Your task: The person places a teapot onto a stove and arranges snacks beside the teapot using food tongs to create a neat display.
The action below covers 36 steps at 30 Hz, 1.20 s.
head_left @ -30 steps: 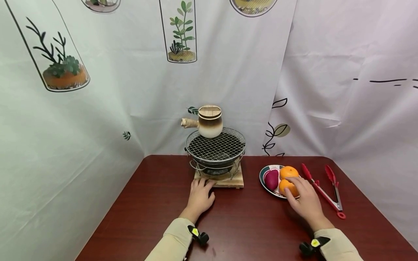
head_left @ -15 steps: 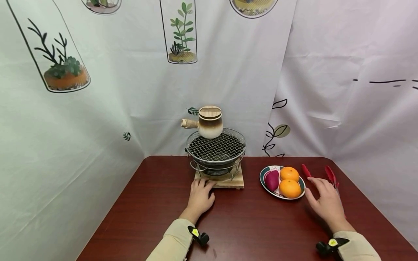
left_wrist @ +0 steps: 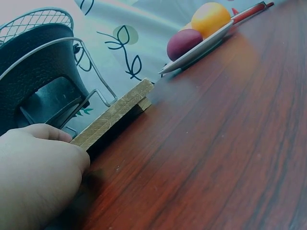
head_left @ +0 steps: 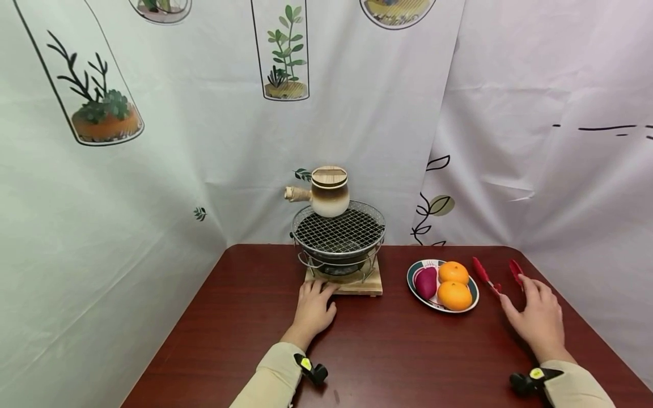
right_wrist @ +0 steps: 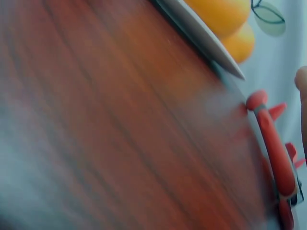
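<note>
My left hand [head_left: 312,309] rests with its fingertips at the front edge of a wooden board [head_left: 359,288], under a round tabletop grill [head_left: 339,232] with a wire mesh top. In the left wrist view, a finger touches the end of the board [left_wrist: 115,115]. My right hand [head_left: 538,317] is over a pair of red-tipped tongs [head_left: 481,271], its thumb and fingers spread apart. The hand hides the tongs' handle end in the head view. The right wrist view shows the tongs [right_wrist: 276,153] lying on the table, with a fingertip [right_wrist: 301,79] near them.
A brown-and-cream lidded pot [head_left: 330,198] with a wrapped side handle stands on the grill. Left of the tongs, a green-rimmed plate [head_left: 411,282] bears two oranges [head_left: 454,296] and a purple egg-shaped piece [head_left: 425,282]. Printed white cloth [head_left: 388,124] hangs behind the dark red table [head_left: 388,351].
My right hand has moved rightward from over the oranges, past the plate's edge, to the tongs. The oranges stay on the plate. My left hand has stayed at the board.
</note>
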Each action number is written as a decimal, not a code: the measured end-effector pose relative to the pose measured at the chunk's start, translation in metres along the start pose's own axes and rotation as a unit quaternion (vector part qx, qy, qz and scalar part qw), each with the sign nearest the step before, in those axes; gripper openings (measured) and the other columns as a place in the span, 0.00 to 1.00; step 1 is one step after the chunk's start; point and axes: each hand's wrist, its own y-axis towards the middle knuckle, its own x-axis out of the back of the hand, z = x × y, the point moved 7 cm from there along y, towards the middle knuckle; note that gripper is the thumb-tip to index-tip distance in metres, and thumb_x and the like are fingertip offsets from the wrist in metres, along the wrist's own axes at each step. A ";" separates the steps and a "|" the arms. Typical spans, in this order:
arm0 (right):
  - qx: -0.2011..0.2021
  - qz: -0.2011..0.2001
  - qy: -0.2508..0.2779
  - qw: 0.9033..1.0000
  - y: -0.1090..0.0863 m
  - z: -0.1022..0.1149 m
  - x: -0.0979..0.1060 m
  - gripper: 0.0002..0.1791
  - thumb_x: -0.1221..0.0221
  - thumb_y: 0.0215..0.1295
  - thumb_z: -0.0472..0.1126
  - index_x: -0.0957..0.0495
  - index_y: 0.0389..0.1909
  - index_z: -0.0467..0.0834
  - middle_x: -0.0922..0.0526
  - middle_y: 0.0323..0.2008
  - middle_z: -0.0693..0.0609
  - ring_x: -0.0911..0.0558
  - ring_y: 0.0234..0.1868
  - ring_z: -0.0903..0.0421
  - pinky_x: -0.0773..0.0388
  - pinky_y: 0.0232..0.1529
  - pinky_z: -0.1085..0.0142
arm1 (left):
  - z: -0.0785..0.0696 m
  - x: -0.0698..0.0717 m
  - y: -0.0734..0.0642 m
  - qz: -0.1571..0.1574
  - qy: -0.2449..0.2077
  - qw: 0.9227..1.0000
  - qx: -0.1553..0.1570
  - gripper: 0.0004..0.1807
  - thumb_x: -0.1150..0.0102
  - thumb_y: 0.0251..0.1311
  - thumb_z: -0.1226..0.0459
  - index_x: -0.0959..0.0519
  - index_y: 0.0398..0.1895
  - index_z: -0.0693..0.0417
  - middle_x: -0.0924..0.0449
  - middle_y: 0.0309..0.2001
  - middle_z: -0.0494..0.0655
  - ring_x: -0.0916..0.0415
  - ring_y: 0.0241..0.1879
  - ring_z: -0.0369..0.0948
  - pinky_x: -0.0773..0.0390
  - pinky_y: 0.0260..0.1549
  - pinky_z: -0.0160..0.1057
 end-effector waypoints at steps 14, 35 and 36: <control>-0.129 0.137 -0.015 0.982 -0.002 -0.042 -0.021 0.65 0.41 0.64 0.66 0.66 0.74 0.22 0.53 0.66 0.14 0.47 0.65 0.19 0.51 0.63 0.27 | 0.000 -0.001 -0.001 0.010 -0.001 1.000 -0.001 0.22 0.35 0.58 0.62 0.18 0.58 0.44 0.25 0.59 0.54 0.33 0.59 0.58 0.38 0.63 0.61; -0.217 0.241 -0.026 0.946 0.009 -0.046 -0.035 0.69 0.45 0.58 0.77 0.56 0.72 0.21 0.46 0.65 0.19 0.46 0.62 0.21 0.53 0.60 0.26 | 0.001 -0.003 0.001 0.021 0.008 1.000 0.002 0.22 0.37 0.60 0.61 0.19 0.59 0.43 0.26 0.60 0.54 0.34 0.61 0.57 0.39 0.64 0.61; -0.220 0.241 -0.026 0.945 0.008 -0.046 -0.034 0.68 0.46 0.58 0.77 0.57 0.72 0.22 0.46 0.66 0.19 0.47 0.63 0.20 0.54 0.60 0.26 | 0.001 -0.003 0.001 0.021 0.009 1.000 0.002 0.22 0.37 0.60 0.60 0.19 0.60 0.43 0.26 0.60 0.54 0.34 0.61 0.57 0.39 0.64 0.61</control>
